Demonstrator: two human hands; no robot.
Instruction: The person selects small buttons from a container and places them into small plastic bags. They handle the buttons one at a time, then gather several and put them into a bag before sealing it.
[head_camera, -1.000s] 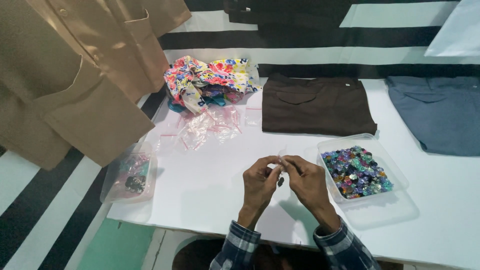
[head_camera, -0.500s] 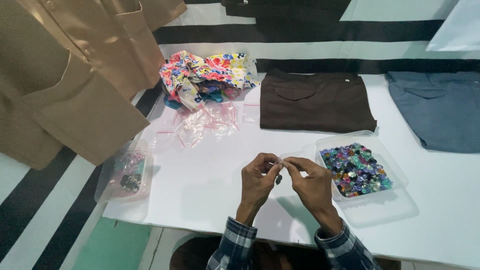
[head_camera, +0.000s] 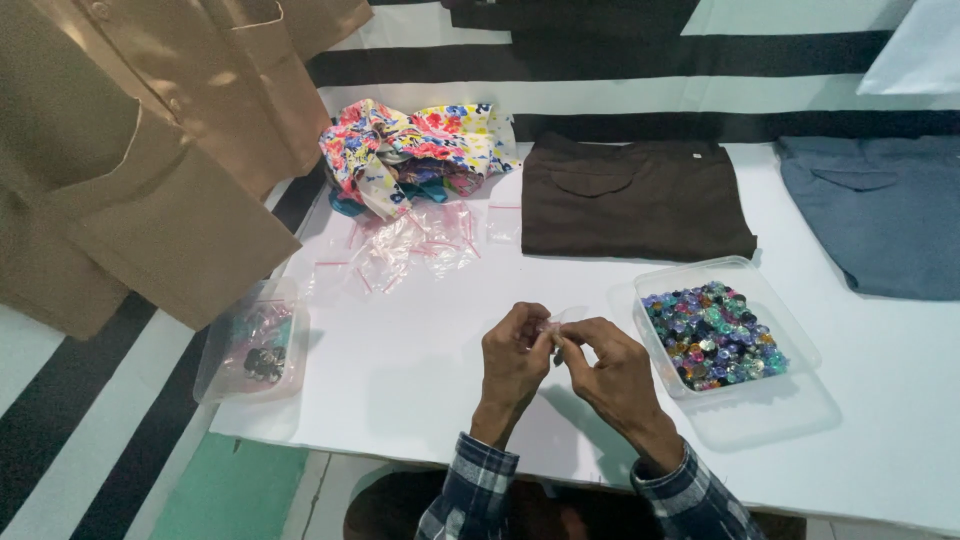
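My left hand (head_camera: 512, 357) and my right hand (head_camera: 608, 368) meet over the white table (head_camera: 420, 370), fingertips pinched together on a small clear plastic bag (head_camera: 556, 329) that holds something small and dark. To the right of my right hand stands a clear plastic tray (head_camera: 750, 290) full of colourful buttons (head_camera: 712, 335). A loose heap of small clear zip bags (head_camera: 410, 245) lies farther back on the left.
A folded brown garment (head_camera: 630, 198) and a grey-blue one (head_camera: 880, 215) lie at the back. A bundle of floral cloth (head_camera: 415, 150) sits at the back left. A clear tub with filled bags (head_camera: 255, 340) stands at the left table edge. Tan shirts (head_camera: 130, 150) hang left.
My hands have stayed together at the same spot, with the fingers working on the small bag. The view has shifted slightly; nothing else on the table has moved.
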